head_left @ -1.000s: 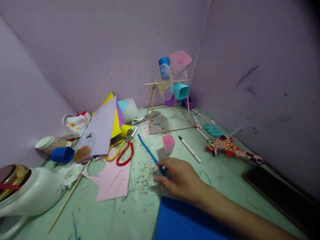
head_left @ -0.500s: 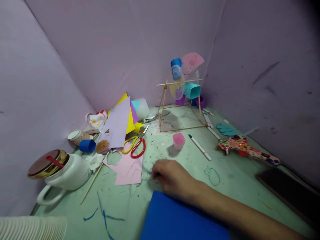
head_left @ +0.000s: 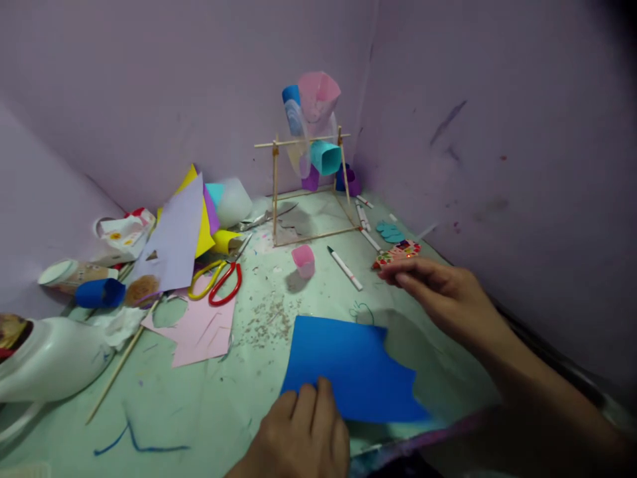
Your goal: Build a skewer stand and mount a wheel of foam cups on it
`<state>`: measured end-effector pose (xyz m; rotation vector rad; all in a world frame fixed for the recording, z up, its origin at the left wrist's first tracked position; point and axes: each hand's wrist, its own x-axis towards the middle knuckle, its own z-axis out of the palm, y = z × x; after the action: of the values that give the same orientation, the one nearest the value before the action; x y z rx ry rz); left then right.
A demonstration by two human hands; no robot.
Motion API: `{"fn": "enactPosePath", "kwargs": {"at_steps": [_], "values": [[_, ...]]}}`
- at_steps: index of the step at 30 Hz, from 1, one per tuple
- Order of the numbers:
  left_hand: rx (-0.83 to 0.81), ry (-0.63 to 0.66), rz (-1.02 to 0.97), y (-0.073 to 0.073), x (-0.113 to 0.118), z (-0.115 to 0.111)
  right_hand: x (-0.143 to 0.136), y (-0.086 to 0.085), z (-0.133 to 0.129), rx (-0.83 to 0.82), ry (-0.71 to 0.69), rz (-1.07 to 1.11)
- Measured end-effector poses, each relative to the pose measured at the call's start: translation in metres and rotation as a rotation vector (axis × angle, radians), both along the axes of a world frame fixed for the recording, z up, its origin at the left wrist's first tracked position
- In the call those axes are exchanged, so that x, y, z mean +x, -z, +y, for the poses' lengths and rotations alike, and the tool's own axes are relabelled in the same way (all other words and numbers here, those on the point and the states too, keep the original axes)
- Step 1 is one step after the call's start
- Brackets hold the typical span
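A blue paper sheet (head_left: 343,362) with a notched right side is at the front middle. My left hand (head_left: 306,425) has its bent fingers on the sheet's near left part; the thumb is hidden. To the right, my right hand (head_left: 442,292) is raised with its fingers loosely apart, and I see nothing between them. Just beyond its fingertips shows the front of a flower-patterned tool with a small red light (head_left: 401,253), resembling a glue gun. My right hand hides the rest of it. A small pink paper cup (head_left: 303,261) stands beyond the sheet, near a marker (head_left: 345,269).
A stick frame (head_left: 318,236) carrying a wheel with coloured paper cups stands at the back. To the left are scissors (head_left: 225,282), cut pink paper (head_left: 204,332), stacked coloured sheets (head_left: 174,239) and a white teapot-like vessel (head_left: 60,362). Walls (head_left: 199,79) enclose the table.
The view has turned right. My left hand has come into view on the blue sheet. My right hand has moved from above the sheet to the patterned tool. More of the sheet shows.
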<state>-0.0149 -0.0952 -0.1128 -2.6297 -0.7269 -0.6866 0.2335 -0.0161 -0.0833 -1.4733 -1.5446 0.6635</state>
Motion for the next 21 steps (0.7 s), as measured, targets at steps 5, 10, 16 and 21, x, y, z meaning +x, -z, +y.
{"fn": "enactPosePath", "kwargs": {"at_steps": [5, 10, 16, 21], "values": [[0.099, -0.079, -0.108, 0.022, 0.029, 0.008, -0.009, 0.009, -0.056, 0.024, -0.599, -0.307], [-0.15, 0.049, -0.114, 0.02, 0.02, 0.013, -0.026, 0.035, -0.068, -0.062, -0.77, -0.487], [-0.389, -0.21, -0.219, 0.0, -0.005, 0.046, -0.022, 0.043, -0.055, -0.051, -0.873, -0.523], [-0.742, -0.589, 0.052, -0.008, -0.001, 0.07, -0.021, 0.033, -0.046, -0.043, -1.039, -0.554]]}}
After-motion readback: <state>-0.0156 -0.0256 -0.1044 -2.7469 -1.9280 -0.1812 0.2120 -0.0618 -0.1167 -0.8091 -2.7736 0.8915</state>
